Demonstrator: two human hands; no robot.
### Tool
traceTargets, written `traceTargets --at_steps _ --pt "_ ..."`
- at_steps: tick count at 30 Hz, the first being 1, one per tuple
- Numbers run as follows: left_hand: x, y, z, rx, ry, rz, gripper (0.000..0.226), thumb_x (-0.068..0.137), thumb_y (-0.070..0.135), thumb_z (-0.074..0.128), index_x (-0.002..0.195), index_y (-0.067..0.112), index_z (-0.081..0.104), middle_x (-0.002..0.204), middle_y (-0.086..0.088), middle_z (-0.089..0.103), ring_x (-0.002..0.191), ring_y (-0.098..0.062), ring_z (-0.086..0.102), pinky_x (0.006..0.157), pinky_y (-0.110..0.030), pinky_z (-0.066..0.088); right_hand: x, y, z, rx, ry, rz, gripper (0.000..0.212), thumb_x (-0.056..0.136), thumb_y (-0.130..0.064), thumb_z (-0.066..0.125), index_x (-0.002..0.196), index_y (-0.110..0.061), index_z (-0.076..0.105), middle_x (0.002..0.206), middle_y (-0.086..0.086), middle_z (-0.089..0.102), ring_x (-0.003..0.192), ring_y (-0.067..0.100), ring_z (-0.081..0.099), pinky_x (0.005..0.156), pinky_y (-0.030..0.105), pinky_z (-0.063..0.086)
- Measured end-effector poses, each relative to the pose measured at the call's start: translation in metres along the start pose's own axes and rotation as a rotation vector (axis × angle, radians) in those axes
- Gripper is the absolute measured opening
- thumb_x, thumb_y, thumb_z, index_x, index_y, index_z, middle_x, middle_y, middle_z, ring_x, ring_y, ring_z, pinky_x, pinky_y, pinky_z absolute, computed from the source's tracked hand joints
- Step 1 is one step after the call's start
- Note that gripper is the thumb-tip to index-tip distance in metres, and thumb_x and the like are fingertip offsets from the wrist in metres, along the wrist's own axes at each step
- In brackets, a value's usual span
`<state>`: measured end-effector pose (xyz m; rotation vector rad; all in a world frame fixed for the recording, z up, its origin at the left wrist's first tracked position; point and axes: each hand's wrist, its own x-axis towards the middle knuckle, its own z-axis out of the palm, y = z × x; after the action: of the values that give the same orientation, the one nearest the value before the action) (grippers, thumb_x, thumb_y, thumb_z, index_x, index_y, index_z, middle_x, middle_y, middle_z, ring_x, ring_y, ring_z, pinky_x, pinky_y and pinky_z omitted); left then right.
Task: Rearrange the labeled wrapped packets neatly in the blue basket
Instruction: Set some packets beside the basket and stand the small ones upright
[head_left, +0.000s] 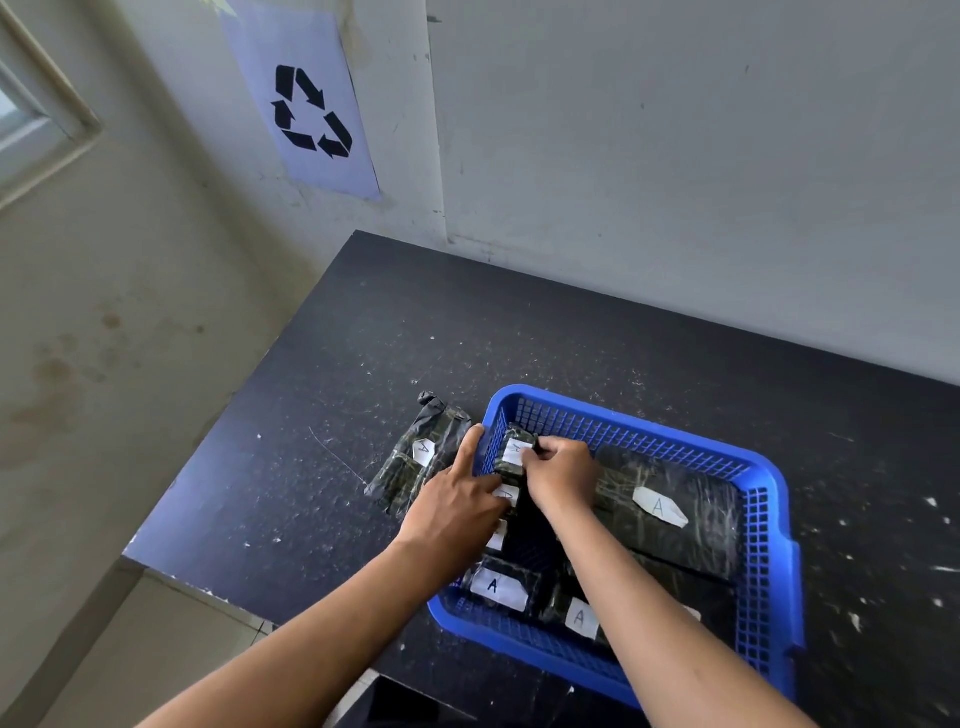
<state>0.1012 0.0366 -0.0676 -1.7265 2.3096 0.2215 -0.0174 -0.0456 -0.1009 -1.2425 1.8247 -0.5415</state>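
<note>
A dark wrapped packet (423, 457) with a white "A" label lies on the black desk (322, 415), just outside the blue basket (769, 545). The left hand (457, 499) rests over the basket's left rim, forefinger stretched out, gripping nothing visible. Beside it the right hand (563, 470) pinches a small labeled packet (515, 451) in the basket's far left corner. More labeled packets (660, 506) lie inside the basket.
</note>
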Motion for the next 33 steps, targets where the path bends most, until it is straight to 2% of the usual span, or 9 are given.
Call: traceTargets --at_steps 4,6,10,15,20,26,28,30,33 --pt "-0.001 -0.001 -0.002 -0.064 -0.015 -0.019 0.016 0.097 0.02 0.056 0.106 0.022 0.068 0.116 0.008 0.064 0.145 -0.044 -0.021 0.096 -0.043 0.052 -0.001 0.0 0.001 0.093 0.059 0.008 0.021 0.082 -0.014 0.08 0.101 -0.006 0.078 0.081 0.002 0.076 0.063 0.007 0.063 0.058 0.014 0.047" --pt "-0.001 0.0 -0.004 -0.07 -0.026 -0.008 0.018 0.097 0.017 0.054 0.107 0.021 0.068 0.117 0.007 0.063 0.144 -0.045 -0.021 0.097 -0.043 0.052 -0.004 0.004 0.002 0.043 0.061 -0.031 0.02 0.084 -0.014 0.079 0.102 -0.006 0.078 0.087 0.004 0.078 0.066 0.009 0.064 0.056 0.011 0.042" --pt "-0.001 0.001 -0.01 -0.052 -0.038 0.011 0.021 0.096 0.013 0.053 0.109 0.021 0.067 0.119 0.006 0.062 0.143 -0.048 -0.02 0.102 -0.044 0.049 0.003 -0.004 -0.005 -0.047 0.02 -0.016 0.02 0.082 -0.015 0.08 0.101 -0.008 0.078 0.099 0.009 0.079 0.089 0.024 0.073 0.078 0.03 0.058" --pt "-0.005 0.003 -0.013 -0.025 -0.045 0.034 0.022 0.094 0.008 0.055 0.108 0.019 0.068 0.121 0.004 0.062 0.143 -0.05 -0.017 0.108 -0.045 0.043 -0.011 -0.001 0.0 -0.024 0.046 -0.02 0.019 0.083 -0.017 0.079 0.102 -0.016 0.078 0.094 -0.001 0.079 0.073 0.012 0.066 0.061 0.021 0.046" --pt "-0.003 0.001 -0.008 -0.005 -0.021 0.041 0.022 0.094 0.009 0.055 0.104 0.021 0.07 0.12 0.006 0.063 0.144 -0.051 -0.015 0.113 -0.045 0.037 -0.015 0.003 -0.002 -0.077 0.018 -0.047 0.025 0.085 -0.019 0.077 0.11 -0.016 0.075 0.102 -0.001 0.079 0.083 0.016 0.07 0.067 0.023 0.046" --pt "-0.004 -0.001 -0.008 -0.033 0.119 0.068 0.02 0.095 0.026 0.054 0.107 0.024 0.071 0.121 0.01 0.067 0.146 -0.04 0.017 0.117 -0.044 -0.002 -0.006 0.003 -0.015 -0.083 -0.111 -0.064 0.032 0.086 -0.014 0.072 0.118 -0.013 0.072 0.1 -0.001 0.078 0.075 0.009 0.063 0.06 0.017 0.047" --pt "-0.007 -0.007 -0.011 -0.253 0.273 0.035 0.024 0.094 0.031 0.057 0.112 0.026 0.072 0.126 0.01 0.066 0.143 -0.035 0.028 0.121 -0.05 0.015 -0.008 0.002 -0.019 -0.046 -0.123 -0.045 0.029 0.088 -0.011 0.069 0.117 -0.011 0.072 0.095 -0.001 0.077 0.07 0.007 0.061 0.061 0.02 0.049" --pt "-0.01 -0.015 -0.012 -0.416 0.508 -0.031 0.02 0.089 0.025 0.064 0.106 0.025 0.074 0.119 0.006 0.07 0.128 -0.031 0.048 0.106 -0.049 0.041 -0.015 0.0 -0.023 -0.066 -0.054 -0.051 0.027 0.089 -0.01 0.066 0.115 -0.012 0.073 0.104 0.002 0.077 0.07 0.009 0.06 0.067 0.027 0.051" --pt "-0.011 -0.032 -0.012 -0.468 0.679 -0.26 0.02 0.086 0.022 0.066 0.105 0.022 0.071 0.112 0.001 0.067 0.114 -0.026 0.053 0.092 -0.045 0.048 -0.029 -0.006 -0.025 -0.182 0.109 -0.272 0.023 0.091 -0.013 0.063 0.112 -0.017 0.071 0.107 0.001 0.074 0.083 0.016 0.065 0.069 0.029 0.052"
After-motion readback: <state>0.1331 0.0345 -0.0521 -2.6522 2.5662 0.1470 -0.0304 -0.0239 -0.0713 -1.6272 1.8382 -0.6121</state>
